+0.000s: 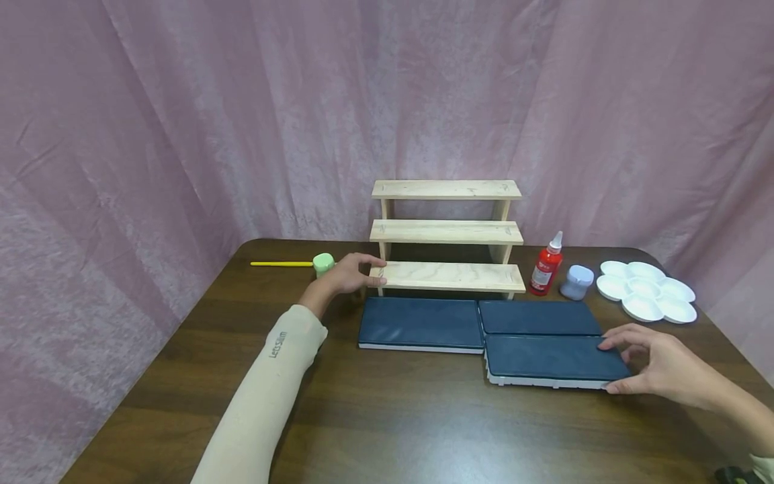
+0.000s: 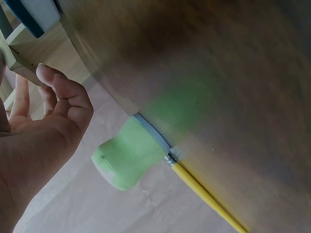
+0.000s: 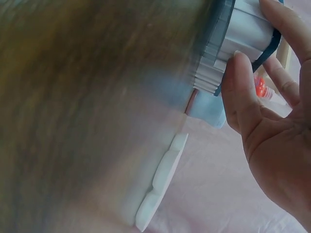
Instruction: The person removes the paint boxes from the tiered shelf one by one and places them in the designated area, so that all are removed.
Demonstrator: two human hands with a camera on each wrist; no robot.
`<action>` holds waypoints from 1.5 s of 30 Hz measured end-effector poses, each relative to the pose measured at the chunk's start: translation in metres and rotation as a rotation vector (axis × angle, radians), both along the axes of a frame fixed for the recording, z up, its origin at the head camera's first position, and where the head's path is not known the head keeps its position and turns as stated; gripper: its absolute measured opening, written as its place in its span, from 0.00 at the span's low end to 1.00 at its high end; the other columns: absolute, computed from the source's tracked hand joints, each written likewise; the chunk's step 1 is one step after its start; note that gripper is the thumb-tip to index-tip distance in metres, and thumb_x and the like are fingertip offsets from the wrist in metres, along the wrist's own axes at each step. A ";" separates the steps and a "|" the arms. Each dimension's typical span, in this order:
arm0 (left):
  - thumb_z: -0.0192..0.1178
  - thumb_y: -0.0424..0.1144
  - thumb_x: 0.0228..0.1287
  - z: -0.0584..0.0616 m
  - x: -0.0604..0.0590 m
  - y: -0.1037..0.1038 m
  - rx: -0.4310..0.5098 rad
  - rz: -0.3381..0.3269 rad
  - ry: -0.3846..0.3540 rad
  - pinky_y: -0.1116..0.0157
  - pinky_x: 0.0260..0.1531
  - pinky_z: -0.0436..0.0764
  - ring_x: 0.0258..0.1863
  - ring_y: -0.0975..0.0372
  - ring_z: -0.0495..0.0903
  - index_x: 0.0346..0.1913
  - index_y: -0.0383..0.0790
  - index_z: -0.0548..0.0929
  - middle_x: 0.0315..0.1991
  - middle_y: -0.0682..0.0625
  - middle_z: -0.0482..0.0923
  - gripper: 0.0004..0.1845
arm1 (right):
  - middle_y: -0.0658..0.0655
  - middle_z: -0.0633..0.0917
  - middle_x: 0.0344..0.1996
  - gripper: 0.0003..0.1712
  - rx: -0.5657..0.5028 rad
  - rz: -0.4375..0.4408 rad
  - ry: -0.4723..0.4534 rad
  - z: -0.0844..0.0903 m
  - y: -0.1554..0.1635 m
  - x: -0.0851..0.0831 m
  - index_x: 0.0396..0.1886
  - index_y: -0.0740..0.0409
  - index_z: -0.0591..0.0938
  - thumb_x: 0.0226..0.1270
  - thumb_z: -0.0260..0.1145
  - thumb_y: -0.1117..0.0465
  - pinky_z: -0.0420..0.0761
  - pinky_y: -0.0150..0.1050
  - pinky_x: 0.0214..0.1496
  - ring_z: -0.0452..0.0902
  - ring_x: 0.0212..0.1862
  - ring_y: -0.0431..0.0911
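Brush with yellow handle and green cap lies far left on the dark wooden counter. Left hand, fingers relaxed, touches the pale three-step wooden shelf. Near right, right hand pinches the nearest dark blue rectangular tile by its right end.
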State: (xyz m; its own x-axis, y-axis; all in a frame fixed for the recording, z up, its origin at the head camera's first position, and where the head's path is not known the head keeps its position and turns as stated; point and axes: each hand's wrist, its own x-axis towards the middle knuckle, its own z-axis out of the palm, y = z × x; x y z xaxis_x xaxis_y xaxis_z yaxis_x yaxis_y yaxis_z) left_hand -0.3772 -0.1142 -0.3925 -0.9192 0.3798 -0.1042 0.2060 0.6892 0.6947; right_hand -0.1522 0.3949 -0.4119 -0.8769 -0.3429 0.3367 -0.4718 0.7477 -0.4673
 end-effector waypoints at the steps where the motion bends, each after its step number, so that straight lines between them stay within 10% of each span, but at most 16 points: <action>1: 0.71 0.50 0.60 0.000 0.000 0.000 -0.002 0.003 -0.001 0.45 0.66 0.65 0.70 0.46 0.63 0.63 0.50 0.81 0.69 0.42 0.68 0.28 | 0.48 0.82 0.45 0.35 0.006 0.003 0.003 0.000 0.000 0.000 0.44 0.50 0.83 0.30 0.88 0.55 0.76 0.27 0.33 0.77 0.35 0.33; 22: 0.69 0.46 0.63 0.005 0.009 0.002 0.001 -0.039 0.045 0.48 0.67 0.64 0.69 0.47 0.64 0.63 0.44 0.80 0.68 0.41 0.70 0.27 | 0.48 0.84 0.44 0.34 0.031 -0.010 -0.056 -0.001 0.001 -0.002 0.43 0.50 0.83 0.31 0.88 0.52 0.77 0.28 0.34 0.77 0.35 0.32; 29: 0.67 0.43 0.65 0.009 0.016 0.007 -0.094 -0.088 0.172 0.50 0.67 0.65 0.67 0.45 0.66 0.62 0.38 0.80 0.66 0.37 0.68 0.24 | 0.37 0.82 0.46 0.36 0.026 -0.043 -0.125 0.001 0.001 0.000 0.48 0.53 0.83 0.34 0.87 0.53 0.78 0.28 0.37 0.77 0.38 0.30; 45: 0.63 0.41 0.66 0.013 0.034 0.011 -0.006 0.020 0.347 0.50 0.55 0.76 0.56 0.45 0.76 0.66 0.38 0.76 0.66 0.39 0.70 0.26 | 0.62 0.85 0.49 0.31 0.006 -0.141 -0.045 0.030 -0.025 -0.012 0.56 0.60 0.81 0.54 0.79 0.55 0.79 0.31 0.35 0.73 0.43 0.25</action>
State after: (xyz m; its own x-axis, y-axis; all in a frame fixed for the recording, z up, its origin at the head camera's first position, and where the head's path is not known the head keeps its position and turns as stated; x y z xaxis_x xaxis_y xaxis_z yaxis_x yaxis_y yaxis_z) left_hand -0.3433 -0.1036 -0.3792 -0.9074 0.3619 0.2135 0.4157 0.6992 0.5816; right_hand -0.1643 0.3704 -0.3822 -0.9308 -0.2170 0.2942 -0.3405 0.8076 -0.4814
